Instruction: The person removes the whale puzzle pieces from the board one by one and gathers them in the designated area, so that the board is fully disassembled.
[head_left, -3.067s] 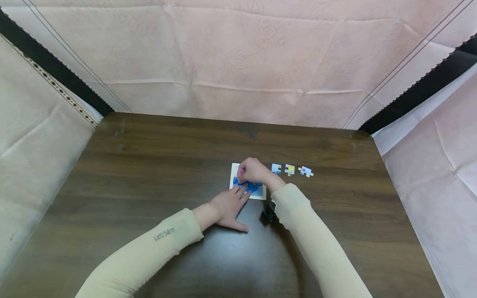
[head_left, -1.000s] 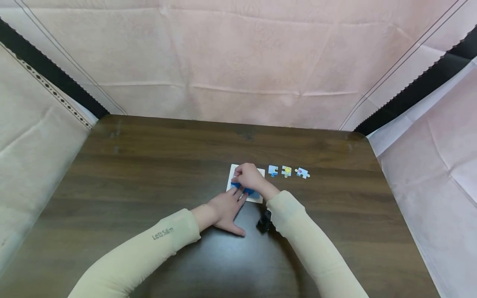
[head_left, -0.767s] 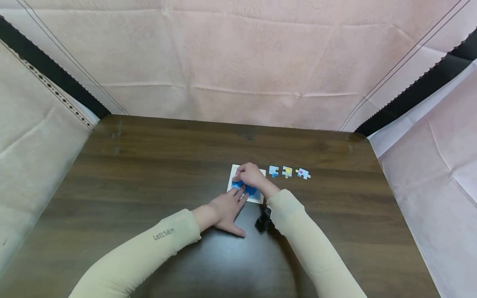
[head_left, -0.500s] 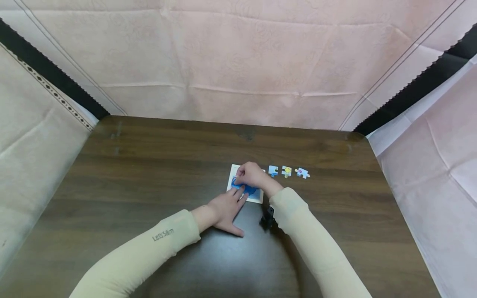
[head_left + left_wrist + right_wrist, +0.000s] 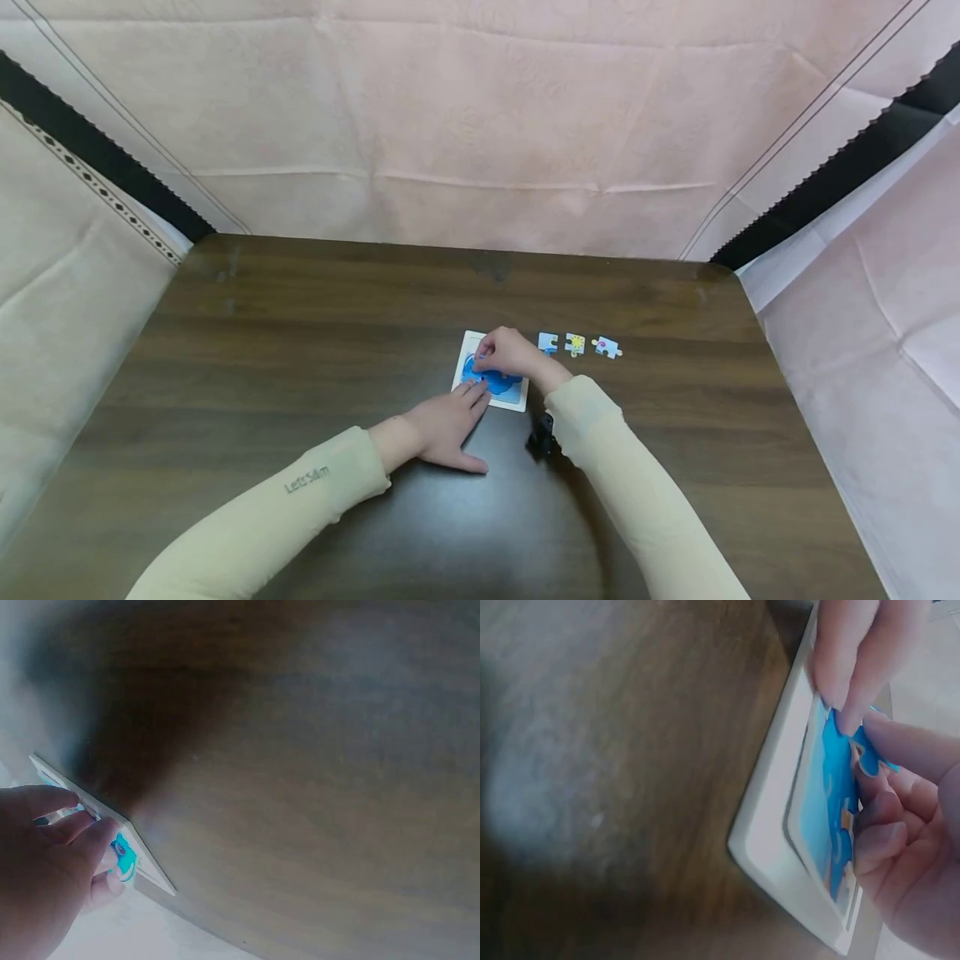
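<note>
The blue puzzle piece is pinched between the thumb and fingers of your right hand, over the picture in the white-bordered tray. It looks tipped up rather than lying flat; you can't tell from these views whether its edge touches the pieces below.

What has just changed is your left hand: it has slid back a little toward the lower left. Its fingers are straight and spread, gripping nothing, with the tips still touching the near part of the tray. More of the blue picture now shows between your hands, so by my reading you have better room and sight for fitting this piece, with less steadying from the left. Your right hand has hardly moved, so I judge the piece not yet seated.

To the right, the cloud-blue piece, the yellow piece and the pale blue piece lie apart on the desk, unchanged.
</note>
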Motion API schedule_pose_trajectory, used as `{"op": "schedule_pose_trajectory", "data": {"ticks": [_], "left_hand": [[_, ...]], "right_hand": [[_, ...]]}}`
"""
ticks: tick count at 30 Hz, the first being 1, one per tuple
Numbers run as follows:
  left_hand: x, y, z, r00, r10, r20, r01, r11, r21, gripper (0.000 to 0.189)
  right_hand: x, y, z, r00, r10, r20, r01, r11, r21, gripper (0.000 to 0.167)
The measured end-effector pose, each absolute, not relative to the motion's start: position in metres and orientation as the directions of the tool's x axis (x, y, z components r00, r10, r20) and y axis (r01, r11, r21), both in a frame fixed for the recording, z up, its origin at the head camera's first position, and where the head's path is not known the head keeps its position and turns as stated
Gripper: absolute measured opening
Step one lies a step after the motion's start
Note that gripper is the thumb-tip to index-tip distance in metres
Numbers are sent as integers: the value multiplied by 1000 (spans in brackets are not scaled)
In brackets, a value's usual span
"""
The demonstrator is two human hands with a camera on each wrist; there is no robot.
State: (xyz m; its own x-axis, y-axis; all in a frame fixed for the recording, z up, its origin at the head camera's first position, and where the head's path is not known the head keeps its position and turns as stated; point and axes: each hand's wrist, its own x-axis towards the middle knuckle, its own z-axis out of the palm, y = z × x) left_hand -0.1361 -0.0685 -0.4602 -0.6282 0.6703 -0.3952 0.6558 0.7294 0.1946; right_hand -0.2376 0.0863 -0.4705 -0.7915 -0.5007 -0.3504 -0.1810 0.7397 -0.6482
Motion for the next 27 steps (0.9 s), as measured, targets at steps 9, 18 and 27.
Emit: {"op": "schedule_pose_trajectory", "data": {"ticks": [9,18,27], "left_hand": [[-137,-64,-460,-618,680,-394,682,713,161,101],[-137,-64,-457,-623,667,-409,675,722,150,103],[-136,-64,-458,-625,645,-440,658,738,149,103]], "right_hand": [[-234,80,-468,-796,-493,-350,-207,766,-609,17],[-224,65,-455,-825,-480,-299,-297,818,-493,22],[-239,67,-451,-776,-445,-447,-134,809,-572,22]]}}
